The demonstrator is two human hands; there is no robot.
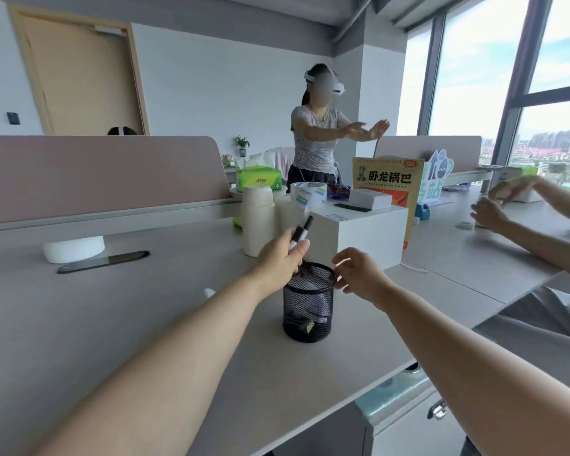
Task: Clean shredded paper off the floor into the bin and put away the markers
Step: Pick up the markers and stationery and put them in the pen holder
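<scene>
My left hand [278, 255] is closed around a marker [300, 232] with a white barrel and black cap, holding it tilted just above the far-left rim of the black mesh pen holder [307, 304]. My right hand [359, 273] hangs loosely open with curled fingers, empty, just beside the holder's right rim; whether it touches the rim I cannot tell. The holder stands upright on the grey surface [112, 311], with some dark and pale items lying in its bottom. Behind it stand a white bottle [257, 222] and a white box [359, 232], which carries a roll of tape [306, 192].
</scene>
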